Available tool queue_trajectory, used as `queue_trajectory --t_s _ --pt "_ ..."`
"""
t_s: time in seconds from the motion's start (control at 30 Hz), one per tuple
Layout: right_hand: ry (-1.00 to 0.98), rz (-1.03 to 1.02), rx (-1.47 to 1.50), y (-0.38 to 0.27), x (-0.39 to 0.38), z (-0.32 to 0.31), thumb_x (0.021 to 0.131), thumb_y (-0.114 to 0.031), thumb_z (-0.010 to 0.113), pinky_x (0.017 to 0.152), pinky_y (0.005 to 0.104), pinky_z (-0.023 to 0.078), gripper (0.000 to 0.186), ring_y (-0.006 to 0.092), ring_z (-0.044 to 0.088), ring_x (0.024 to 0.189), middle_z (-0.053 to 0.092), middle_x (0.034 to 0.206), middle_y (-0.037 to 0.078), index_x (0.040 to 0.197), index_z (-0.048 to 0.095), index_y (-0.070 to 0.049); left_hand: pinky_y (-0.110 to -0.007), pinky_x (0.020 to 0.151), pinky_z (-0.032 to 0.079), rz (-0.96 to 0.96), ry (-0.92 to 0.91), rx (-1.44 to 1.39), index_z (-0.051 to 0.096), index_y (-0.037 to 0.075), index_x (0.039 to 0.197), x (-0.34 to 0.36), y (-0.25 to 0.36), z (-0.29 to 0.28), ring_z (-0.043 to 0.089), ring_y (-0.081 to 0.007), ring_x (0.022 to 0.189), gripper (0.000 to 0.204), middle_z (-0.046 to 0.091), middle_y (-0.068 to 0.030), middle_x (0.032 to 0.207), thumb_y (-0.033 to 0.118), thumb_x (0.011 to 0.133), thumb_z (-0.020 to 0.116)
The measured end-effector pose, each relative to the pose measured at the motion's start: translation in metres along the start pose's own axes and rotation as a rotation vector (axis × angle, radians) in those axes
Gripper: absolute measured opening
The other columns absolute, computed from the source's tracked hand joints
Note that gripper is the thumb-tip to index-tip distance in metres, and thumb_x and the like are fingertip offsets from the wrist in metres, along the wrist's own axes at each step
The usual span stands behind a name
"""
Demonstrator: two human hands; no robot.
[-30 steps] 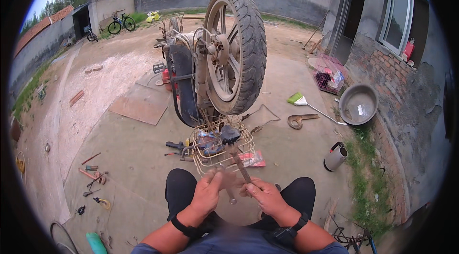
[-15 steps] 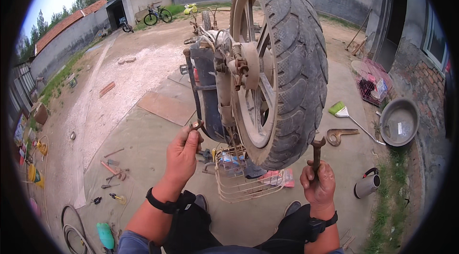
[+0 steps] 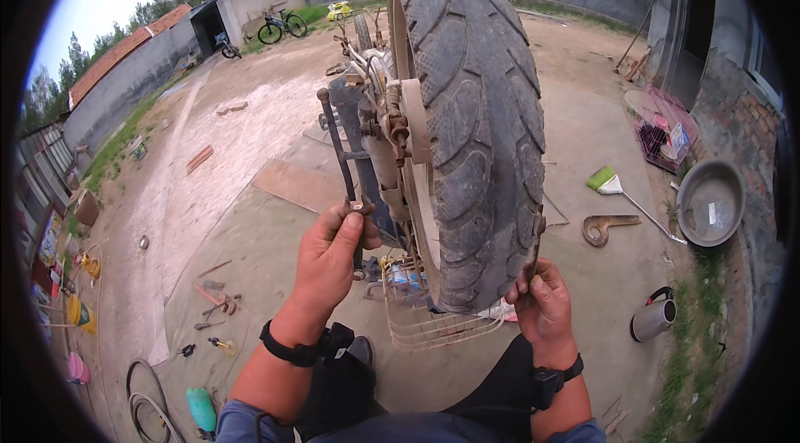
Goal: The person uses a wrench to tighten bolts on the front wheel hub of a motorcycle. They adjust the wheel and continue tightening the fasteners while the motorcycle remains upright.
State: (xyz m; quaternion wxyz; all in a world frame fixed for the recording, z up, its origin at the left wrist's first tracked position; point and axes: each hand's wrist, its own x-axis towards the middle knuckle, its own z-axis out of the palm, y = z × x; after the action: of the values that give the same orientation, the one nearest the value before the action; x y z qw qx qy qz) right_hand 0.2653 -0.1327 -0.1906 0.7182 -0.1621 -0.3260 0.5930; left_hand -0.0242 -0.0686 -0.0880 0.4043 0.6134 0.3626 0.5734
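Observation:
A two-wheeler stands upside down before me, its worn black tyre filling the middle. Between the thumb and fingers of my left hand is a rusty open-end wrench, its jaw showing above the thumb, close to the bike's dark tube stand. To the right of the tyre, my right hand grips a second open-end wrench, seen edge-on beside the tread. Whether it touches the rubber, I cannot tell. The rusty axle hardware sits on the wheel's left side. A wire basket lies below the wheel.
Loose tools, among them a red-handled one, lie on the ground at left, by a green bottle and a hose. At right are a curved metal tool, a broom, a grey basin and a kettle.
The tyre now appears further left and more face-on. My right hand's wrench has gone from standing clear of the tyre to edge-on beside it. My left hand has moved slightly right.

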Motion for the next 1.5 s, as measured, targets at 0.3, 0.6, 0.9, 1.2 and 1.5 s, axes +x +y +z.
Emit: queue_trajectory --t_s 0.3,0.6,0.9,1.2,1.5 --pt "0.042 0.36 -0.408 0.032 -0.078 -0.014 0.096 -0.003 0.058 0.07 0.0288 0.052 0.05 0.0165 0.064 0.075 0.065 0.095 0.008 0.144 0.043 -0.005 -0.033 0.082 0.055 -0.224 -0.074 -0.142 0.056 0.001 0.111 -0.053 -0.015 -0.021 0.068 -0.0186 0.091 0.02 0.071 -0.0108 0.099 0.018 0.103 0.056" --pt "-0.452 0.109 -1.073 0.075 -0.119 0.024 0.097 -0.019 0.065 0.076 0.0311 0.053 0.024 0.0181 0.066 0.093 0.065 0.104 0.009 0.111 0.068 0.0 -0.035 0.087 0.057 -0.533 -0.161 -0.324 0.054 0.0 0.116 -0.162 -0.049 0.018 0.068 -0.0194 0.098 0.018 0.066 -0.0093 0.105 0.01 0.101 0.057" --pt "-0.448 0.184 -1.089 0.078 -0.141 0.034 0.095 -0.022 0.066 0.084 0.034 0.051 0.024 0.0245 0.064 0.094 0.064 0.102 0.011 0.108 0.069 -0.002 -0.029 0.084 0.053 -0.527 -0.108 -0.244 0.057 -0.002 0.112 -0.19 -0.046 0.038 0.065 -0.0148 0.097 0.017 0.068 -0.0085 0.104 0.008 0.098 0.061" --pt "-0.455 0.276 -1.07 0.059 -0.141 0.026 0.096 -0.023 0.065 0.075 0.0341 0.05 0.022 0.0246 0.062 0.084 0.062 0.092 0.011 0.099 0.068 -0.002 -0.029 0.092 0.049 -0.384 -0.279 0.073 0.06 -0.003 0.119 -0.204 -0.062 0.027 0.062 -0.0147 0.104 0.027 0.067 -0.0096 0.112 0.015 0.098 0.063" --pt "-0.565 0.241 -1.077 0.062 -0.135 0.021 0.097 -0.026 0.064 0.075 0.0349 0.05 0.025 0.0241 0.062 0.085 0.061 0.093 0.01 0.097 0.066 -0.001 -0.032 0.09 0.051 -0.703 -0.137 -0.211 0.054 -0.004 0.127 -0.211 -0.086 0.039 0.063 -0.0194 0.105 0.035 0.065 -0.0124 0.116 0.018 0.1 0.058"
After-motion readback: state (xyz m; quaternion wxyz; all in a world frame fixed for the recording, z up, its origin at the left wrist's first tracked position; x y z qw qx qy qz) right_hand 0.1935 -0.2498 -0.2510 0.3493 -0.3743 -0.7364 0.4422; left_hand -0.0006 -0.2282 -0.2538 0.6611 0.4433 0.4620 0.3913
